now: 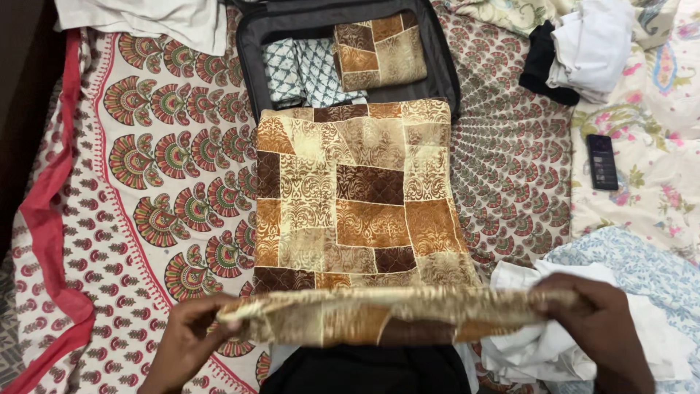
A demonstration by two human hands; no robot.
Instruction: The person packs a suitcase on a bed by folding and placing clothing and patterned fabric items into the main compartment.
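Note:
A brown and gold patchwork cloth (354, 193) lies spread flat on the bed, its far edge at the open suitcase (251, 58). Its near edge is lifted and rolled into a fold. My left hand (186, 343) pinches the left end of that fold. At the right end, my right hand (601, 328) grips the fold. A second, folded cloth of the same patchwork (379, 51) sits inside the suitcase next to a white and teal patterned cloth (302, 73).
A patterned bedsheet with a red border (146, 160) covers the bed. A dark phone (602, 162) lies on a floral sheet at right. White and black clothes (576, 51) are piled at top right, white cloth (518, 350) and a blue patterned cloth (642, 270) at lower right.

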